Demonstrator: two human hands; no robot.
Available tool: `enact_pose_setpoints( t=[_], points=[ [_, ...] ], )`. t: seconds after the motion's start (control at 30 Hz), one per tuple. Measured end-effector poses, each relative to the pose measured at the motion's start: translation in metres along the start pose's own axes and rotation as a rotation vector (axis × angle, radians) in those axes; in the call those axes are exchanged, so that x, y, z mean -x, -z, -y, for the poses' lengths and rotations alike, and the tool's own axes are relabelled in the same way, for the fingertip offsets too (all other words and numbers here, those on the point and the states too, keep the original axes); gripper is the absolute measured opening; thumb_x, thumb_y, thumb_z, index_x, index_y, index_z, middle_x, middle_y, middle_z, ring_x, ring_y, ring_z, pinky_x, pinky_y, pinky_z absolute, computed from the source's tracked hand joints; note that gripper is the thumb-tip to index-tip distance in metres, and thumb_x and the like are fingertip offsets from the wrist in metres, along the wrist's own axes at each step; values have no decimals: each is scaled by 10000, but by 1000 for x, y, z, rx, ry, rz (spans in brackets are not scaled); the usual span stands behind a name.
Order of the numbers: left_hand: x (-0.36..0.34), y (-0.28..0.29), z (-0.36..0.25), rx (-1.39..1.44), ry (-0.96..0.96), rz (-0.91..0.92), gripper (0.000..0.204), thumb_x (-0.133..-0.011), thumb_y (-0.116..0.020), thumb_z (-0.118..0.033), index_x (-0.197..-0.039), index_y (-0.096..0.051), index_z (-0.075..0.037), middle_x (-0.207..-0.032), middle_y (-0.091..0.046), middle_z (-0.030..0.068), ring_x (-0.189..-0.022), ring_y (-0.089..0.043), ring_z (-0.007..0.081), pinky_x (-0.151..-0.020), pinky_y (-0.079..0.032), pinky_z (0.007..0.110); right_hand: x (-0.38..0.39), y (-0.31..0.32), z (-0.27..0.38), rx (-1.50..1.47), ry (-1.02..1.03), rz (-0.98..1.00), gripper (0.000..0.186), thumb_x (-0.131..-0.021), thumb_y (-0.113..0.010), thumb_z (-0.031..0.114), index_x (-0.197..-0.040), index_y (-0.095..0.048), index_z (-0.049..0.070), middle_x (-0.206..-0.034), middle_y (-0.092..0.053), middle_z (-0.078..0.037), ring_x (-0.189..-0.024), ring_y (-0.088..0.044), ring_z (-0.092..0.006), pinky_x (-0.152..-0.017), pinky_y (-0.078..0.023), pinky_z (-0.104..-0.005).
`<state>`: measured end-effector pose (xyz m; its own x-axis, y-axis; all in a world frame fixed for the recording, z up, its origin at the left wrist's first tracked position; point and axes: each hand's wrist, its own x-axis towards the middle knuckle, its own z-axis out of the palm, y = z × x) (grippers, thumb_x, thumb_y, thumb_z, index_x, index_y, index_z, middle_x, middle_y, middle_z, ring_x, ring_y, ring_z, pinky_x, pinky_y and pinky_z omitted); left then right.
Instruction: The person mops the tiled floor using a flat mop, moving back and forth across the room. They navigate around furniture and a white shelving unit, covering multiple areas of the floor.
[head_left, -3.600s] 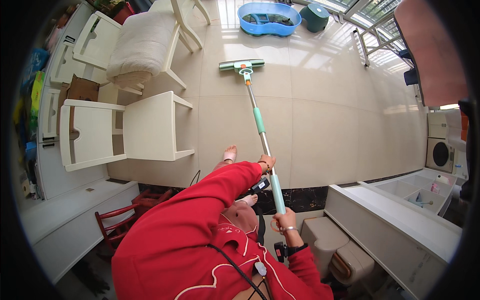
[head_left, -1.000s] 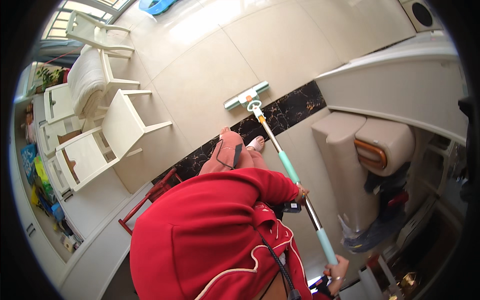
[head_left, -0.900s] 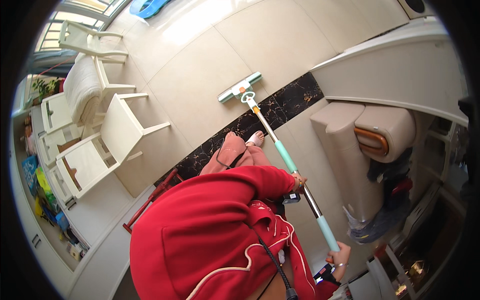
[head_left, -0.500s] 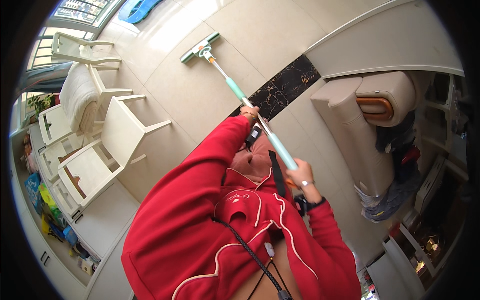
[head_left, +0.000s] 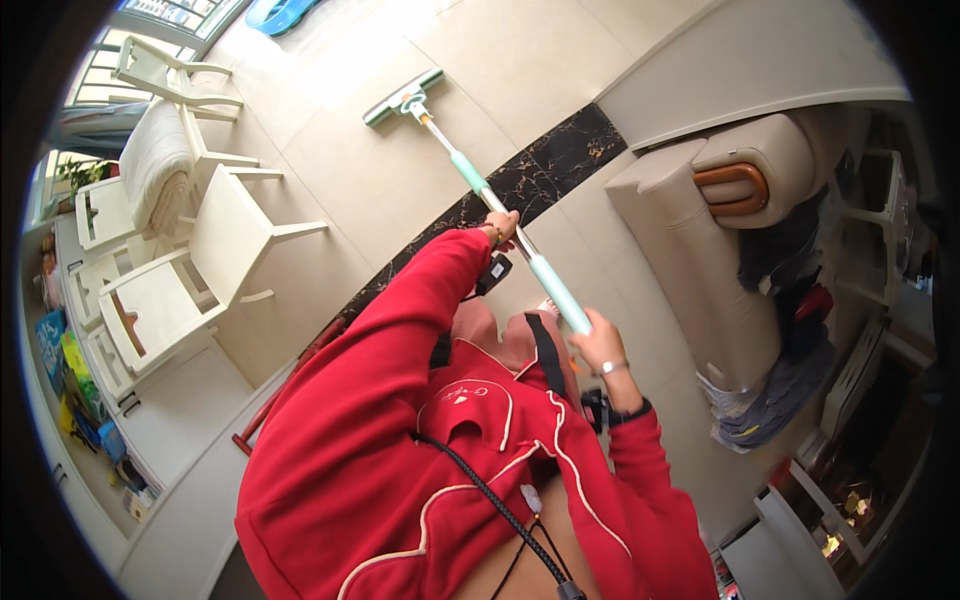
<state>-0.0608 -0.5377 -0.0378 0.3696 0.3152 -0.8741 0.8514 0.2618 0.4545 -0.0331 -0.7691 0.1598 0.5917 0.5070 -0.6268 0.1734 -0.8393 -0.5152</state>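
Note:
I grip a long mop pole (head_left: 525,240) with both hands. My left hand (head_left: 501,227) is wrapped round the steel middle section, below a mint green sleeve. My right hand (head_left: 601,347), a bracelet at its wrist, is closed on the lower end at the pale mint handle (head_left: 555,290). The pole runs up and away to a flat green-and-white mop head (head_left: 403,97) lying on the pale tiled floor (head_left: 350,180), beyond the black marble strip (head_left: 548,168). Small black devices sit at both wrists.
White chairs (head_left: 230,240) stand at the left, one with a folded quilt (head_left: 152,165), beside cabinets (head_left: 180,415). A blue tub (head_left: 280,15) is at the top. A beige sofa piece (head_left: 680,270) with clothes (head_left: 775,400) lies at the right, below a white panel (head_left: 740,65).
The mop head has moved forward and away from my feet since a second ago, and both hands have risen with the pole. Over the last half second it has shifted only slightly.

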Motion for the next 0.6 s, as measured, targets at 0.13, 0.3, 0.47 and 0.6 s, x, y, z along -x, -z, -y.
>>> enact_pose_setpoints(
  t=[0.13, 0.3, 0.47, 0.6],
  points=[
    [-26, -108, 46, 25, 131, 10, 464, -819, -363, -402, -797, -551, 22, -653, -599, 130, -492, -593, 225, -426, -492, 338, 99, 34, -93, -43, -163, 10, 438, -598, -580, 181, -1002, -521, 22, -722, -582, -189, -678, -574, -337, -599, -451, -386],
    [-6, -306, 131, -161, 307, 164, 346, -840, -412, -387, -854, -556, -73, -816, -595, 149, -794, -593, 300, -643, -465, 503, 232, 88, -208, -86, -427, -30, 481, -574, -604, 113, -1036, -515, 9, -626, -559, -123, -529, -545, -177, -516, -446, -300],
    [137, -478, 120, 41, 429, 590, 252, -793, -486, -290, -833, -531, -46, -775, -589, 113, -717, -602, 263, -574, -497, 423, 364, 195, -245, -241, -631, -59, 398, -552, -518, -27, -948, -552, -35, -576, -516, -35, -427, -478, -104, -390, -400, -241],
    [213, -536, 99, 273, 601, 503, 202, -755, -546, -213, -816, -511, -24, -743, -584, 83, -655, -610, 234, -519, -523, 360, 410, 232, -270, -312, -786, -223, 356, -434, -546, 8, -782, -593, -51, -573, -480, 7, -457, -446, -85, -378, -340, -214]
  ],
)
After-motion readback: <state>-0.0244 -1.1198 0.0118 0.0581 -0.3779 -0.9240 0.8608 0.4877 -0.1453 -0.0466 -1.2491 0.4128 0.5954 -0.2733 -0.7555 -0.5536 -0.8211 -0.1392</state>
